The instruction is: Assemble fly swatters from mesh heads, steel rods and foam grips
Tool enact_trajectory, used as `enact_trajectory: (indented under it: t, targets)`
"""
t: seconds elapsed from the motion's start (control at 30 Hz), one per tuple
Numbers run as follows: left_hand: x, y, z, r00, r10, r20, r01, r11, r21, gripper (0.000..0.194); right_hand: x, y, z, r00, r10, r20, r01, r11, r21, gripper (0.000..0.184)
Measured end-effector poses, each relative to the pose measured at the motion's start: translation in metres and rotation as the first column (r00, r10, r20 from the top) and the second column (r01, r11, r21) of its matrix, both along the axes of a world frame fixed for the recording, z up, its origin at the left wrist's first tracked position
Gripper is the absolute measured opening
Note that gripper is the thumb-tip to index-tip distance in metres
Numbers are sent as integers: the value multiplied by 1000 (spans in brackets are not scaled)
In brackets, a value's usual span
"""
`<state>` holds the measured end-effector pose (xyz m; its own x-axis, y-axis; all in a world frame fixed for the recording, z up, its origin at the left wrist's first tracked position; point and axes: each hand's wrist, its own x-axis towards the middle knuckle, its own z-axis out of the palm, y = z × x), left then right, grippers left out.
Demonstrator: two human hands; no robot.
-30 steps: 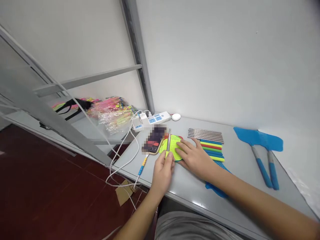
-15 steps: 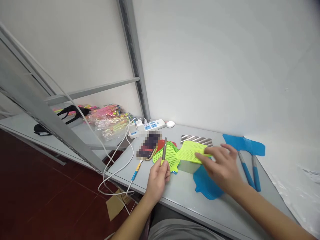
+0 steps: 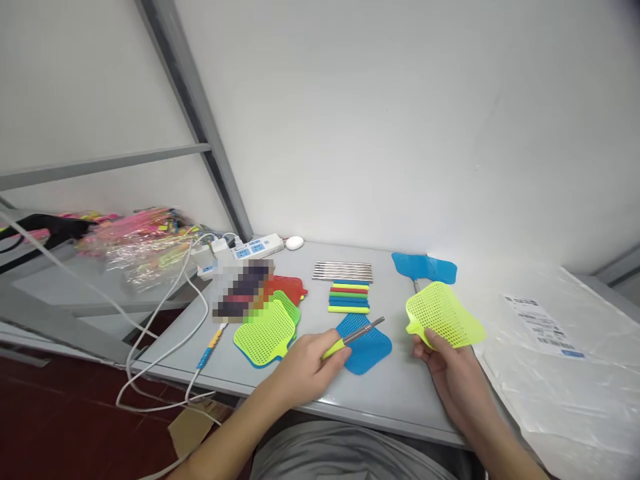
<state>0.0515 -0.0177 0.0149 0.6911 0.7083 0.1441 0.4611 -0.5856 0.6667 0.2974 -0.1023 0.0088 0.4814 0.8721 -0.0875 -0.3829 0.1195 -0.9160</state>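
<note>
My left hand (image 3: 311,368) is closed around the yellow-green grip of a telescopic fly swatter handle (image 3: 364,329), whose thin metal rod points up and to the right. In my right hand (image 3: 455,377), thumb on top, is a yellow-green perforated fly swatter head (image 3: 443,315), its socket turned left toward the rod. Rod and socket are apart. Beneath the rod a blue swatter head (image 3: 369,351) lies flat on the table. Left of my left hand lies a stack with a yellow-green head (image 3: 265,333) on top, and a red head (image 3: 289,289) behind it.
Metal rods (image 3: 343,271) and coloured grips (image 3: 349,295) lie in rows at the back. Blue swatters (image 3: 425,267) are behind my right hand. A blurred phone-like object (image 3: 244,290), power strip (image 3: 260,247) and white cables occupy the left; plastic sheeting (image 3: 565,380) the right.
The view has turned right. My right hand has moved right with the yellow-green head, uncovering the coloured grips and turning its socket leftward. The handle has tipped from upright to slanting right.
</note>
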Motion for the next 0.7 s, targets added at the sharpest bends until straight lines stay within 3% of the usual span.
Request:
enact_trajectory:
  t: [0.13,0.27,0.43,0.53,0.63,0.7]
  targets:
    - [-8,2,-2,1000,11,5,-11,999,33,37,-4,-2,-3,995,101,-6,-101,995,20,19]
    - [-8,-1,-3,997,-31,-70,38,994,102,35,-4,-5,-6,989,146,-7,-146,989,-10,26]
    - [-4,-4,-7,989,-78,-123,107,961,255,30,-5,-8,-12,971,175,164,-170,984,-47,36]
    - [-11,-5,-12,991,-95,-98,127,902,413,23,-7,-10,-11,939,193,286,-180,981,-72,41]
    - [-32,-3,-14,999,-35,-6,32,828,560,15,-10,-13,-7,880,220,421,-186,975,-121,44]
    - [-50,0,-12,992,103,69,-124,790,601,13,-12,-14,-4,831,247,499,-196,969,-153,46]
